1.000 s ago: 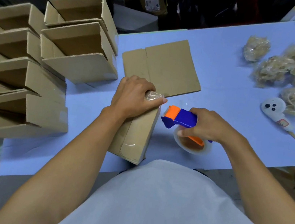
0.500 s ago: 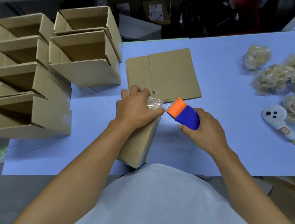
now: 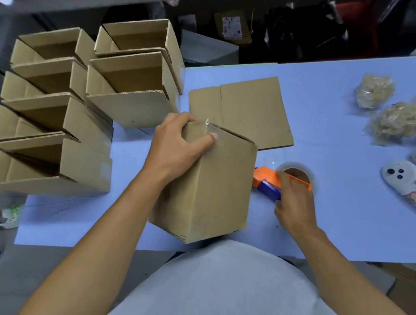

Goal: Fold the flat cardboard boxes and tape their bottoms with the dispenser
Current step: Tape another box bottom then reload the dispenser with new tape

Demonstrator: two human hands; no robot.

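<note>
while the left hand [image 3: 178, 148] grips the top far corner of the folded box [image 3: 208, 184] near the table's [image 3: 325, 227] front edge, the right hand [image 3: 294, 199] lies on the tape dispenser [image 3: 275, 184] beside it, seemingly curled around it. best steady the box before moving it to the finished boxes [image 3: 74, 112] at the left edge.

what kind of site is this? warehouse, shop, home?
Likely a small packing or shipping workstation. Clues: rows of folded boxes stacked on a blue table, a tape dispenser under the right hand, and bagged filler bundles nearby.
</note>
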